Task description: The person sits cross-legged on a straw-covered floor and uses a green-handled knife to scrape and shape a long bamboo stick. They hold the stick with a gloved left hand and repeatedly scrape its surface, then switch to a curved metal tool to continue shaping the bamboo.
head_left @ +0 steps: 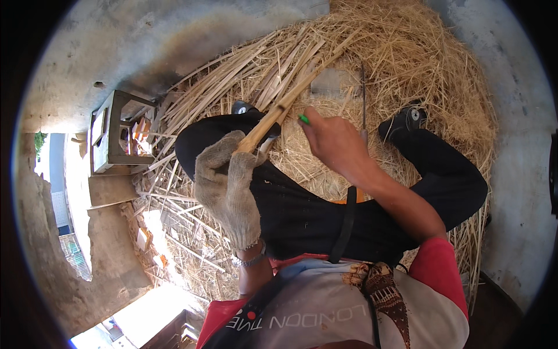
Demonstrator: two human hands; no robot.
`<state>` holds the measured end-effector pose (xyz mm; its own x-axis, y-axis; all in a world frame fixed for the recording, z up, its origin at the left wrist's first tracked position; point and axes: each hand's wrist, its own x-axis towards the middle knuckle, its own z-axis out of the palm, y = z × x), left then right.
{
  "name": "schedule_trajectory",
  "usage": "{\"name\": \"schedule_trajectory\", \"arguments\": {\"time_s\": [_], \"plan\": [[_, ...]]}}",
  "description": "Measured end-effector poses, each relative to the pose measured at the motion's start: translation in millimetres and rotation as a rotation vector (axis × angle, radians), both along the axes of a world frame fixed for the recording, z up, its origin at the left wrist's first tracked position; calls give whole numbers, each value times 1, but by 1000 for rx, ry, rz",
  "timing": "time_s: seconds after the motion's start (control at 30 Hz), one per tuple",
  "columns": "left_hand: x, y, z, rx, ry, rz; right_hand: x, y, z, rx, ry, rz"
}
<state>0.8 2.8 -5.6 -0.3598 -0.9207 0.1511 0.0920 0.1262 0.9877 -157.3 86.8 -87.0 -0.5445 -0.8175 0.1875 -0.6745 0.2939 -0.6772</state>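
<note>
My left hand point(229, 189), in a grey-beige knitted glove, is closed around the near end of a long bamboo strip point(290, 96). The strip slants away from me to the upper right, over the straw, with a dark node mark partway along. My right hand point(337, 142) is bare and closed, to the right of the strip and apart from it. A green end point(303, 119) of something pokes out of that fist; the rest is hidden by the fingers, so its kind does not show. A thin dark rod point(364, 96) stands out beyond my right hand.
Loose straw-like shavings point(430, 52) are heaped at the far right. Split strips point(232, 75) lie piled at the far left. A grey block point(328, 81) sits between my feet. At left is a wooden frame stand point(113, 131); walls point(511, 192) close in both sides.
</note>
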Motion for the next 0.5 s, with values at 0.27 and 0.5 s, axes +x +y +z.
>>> {"name": "schedule_trajectory", "arguments": {"time_s": [0.27, 0.5], "plan": [[-2, -2, 2, -28, -22, -7, -31, -9, -54, 100, -61, -141], [-7, -1, -1, -58, 12, -5, -12, -13, -47, -224, 39, 39]]}}
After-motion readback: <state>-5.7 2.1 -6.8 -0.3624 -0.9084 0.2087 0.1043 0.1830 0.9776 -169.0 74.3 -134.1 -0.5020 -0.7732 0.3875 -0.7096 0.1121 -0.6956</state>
